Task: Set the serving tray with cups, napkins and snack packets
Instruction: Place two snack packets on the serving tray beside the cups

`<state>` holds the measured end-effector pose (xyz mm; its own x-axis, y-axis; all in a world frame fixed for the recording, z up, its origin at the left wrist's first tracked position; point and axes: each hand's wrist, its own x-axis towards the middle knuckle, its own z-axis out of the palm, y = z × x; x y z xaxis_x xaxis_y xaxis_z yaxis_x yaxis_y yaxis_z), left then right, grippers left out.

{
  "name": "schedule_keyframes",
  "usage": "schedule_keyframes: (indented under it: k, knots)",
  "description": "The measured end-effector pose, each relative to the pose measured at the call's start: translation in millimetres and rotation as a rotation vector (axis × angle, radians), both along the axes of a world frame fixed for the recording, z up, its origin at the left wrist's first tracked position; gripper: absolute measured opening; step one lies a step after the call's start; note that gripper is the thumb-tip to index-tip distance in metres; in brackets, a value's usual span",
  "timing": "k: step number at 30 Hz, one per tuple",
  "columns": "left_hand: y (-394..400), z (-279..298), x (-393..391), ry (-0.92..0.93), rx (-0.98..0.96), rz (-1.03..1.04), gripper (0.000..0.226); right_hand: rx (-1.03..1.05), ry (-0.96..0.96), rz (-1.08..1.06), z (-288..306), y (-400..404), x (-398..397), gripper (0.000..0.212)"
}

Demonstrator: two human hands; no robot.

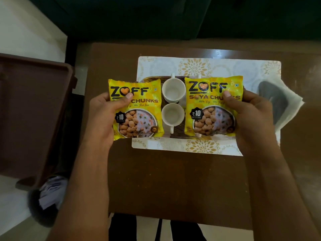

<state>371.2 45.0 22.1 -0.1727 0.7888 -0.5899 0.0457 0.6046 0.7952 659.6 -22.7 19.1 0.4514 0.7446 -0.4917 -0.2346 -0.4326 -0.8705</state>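
Observation:
Each of my hands holds a yellow soya chunks packet above the table. My left hand [102,115] grips the left packet [139,112] by its left edge, thumb on the front. My right hand [251,115] grips the right packet [211,108] by its right edge. Between the packets two white cups [173,90] [172,114] stand on a dark wooden tray [175,134], which is mostly hidden behind the packets. The tray rests on a white mat with gold flower prints [194,66]. Folded white napkins [284,101] lie at the mat's right end.
The mat lies on a brown wooden table [173,180]. A brown plastic stool or bin [34,110] stands to the left of the table. Dark green upholstery [156,18] runs along the far side. Pale floor shows at the left.

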Motion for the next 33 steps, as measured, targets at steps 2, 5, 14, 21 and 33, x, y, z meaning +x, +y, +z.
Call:
schedule_keyframes:
  k: [2,5,14,21,33]
  knots:
    - [2,-6,5,0.017,-0.007,-0.013,0.016,-0.009,-0.001,-0.023,-4,-2,12,0.016]
    - [5,-13,8,0.017,-0.005,-0.015,0.015,-0.034,-0.009,-0.045,-8,-6,26,0.012]
    - [14,-26,7,0.055,-0.013,-0.042,0.015,-0.056,-0.028,-0.102,-15,-11,50,0.008]
    - [20,-36,11,0.082,-0.042,-0.067,0.023,-0.054,-0.117,-0.120,-18,-14,59,0.010]
    - [13,-48,30,0.231,0.061,-0.071,0.022,-0.020,-0.227,-0.134,-47,-11,56,0.005]
